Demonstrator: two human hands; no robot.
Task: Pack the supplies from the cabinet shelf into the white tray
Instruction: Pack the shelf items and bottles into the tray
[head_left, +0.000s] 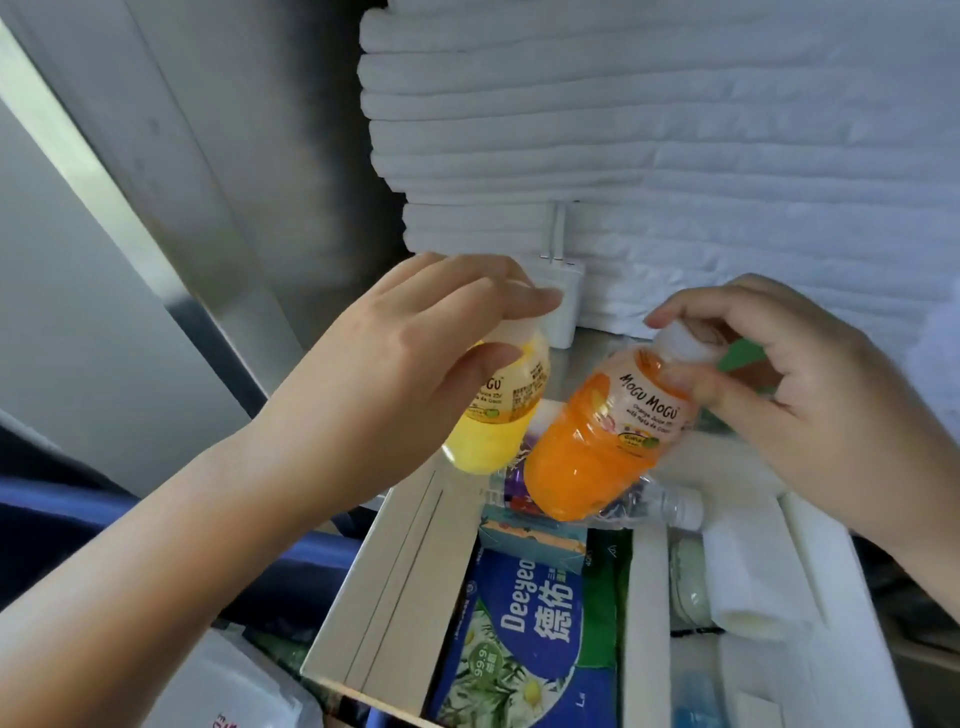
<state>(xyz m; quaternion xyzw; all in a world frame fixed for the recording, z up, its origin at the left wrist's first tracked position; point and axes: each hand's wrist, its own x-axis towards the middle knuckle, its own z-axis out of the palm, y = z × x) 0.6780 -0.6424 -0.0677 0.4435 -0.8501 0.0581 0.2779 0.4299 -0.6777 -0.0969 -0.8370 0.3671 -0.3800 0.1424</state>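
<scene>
Step in hand: carrying drinks from shelf to tray.

- Left hand (410, 338) is holding a yellow bottle (493, 421) from above, its grip curling round the cap end, with the body hanging tilted.
- Right hand (821, 384) is pinching an orange bottle (602, 447) at its white cap and neck. This grip is narrow and at the fingertips, and the bottle is leaning down and to the left.
- The two bottles are hanging side by side, very close. I cannot tell if they are touching.
- Both are hovering over the far end of the white tray (400, 561), in front of the cabinet shelf (597, 358).
- A white plug (561, 296) and a stack of towels (675, 130) are sitting on the shelf.
- A clear bottle (660, 506) is lying on its side in the tray directly under the orange one. A blue wipes pack (519, 623) is filling the nearer part of that compartment, and a white roll (743, 582) is lying in the right compartment.

Judgement: the tray is filling up, so packing looks well along. Next, both bottles likely need lowering into what free space remains. The clear bottle is occupying the spot below, so they may need laying flat beside or on top of it, one at a time.
</scene>
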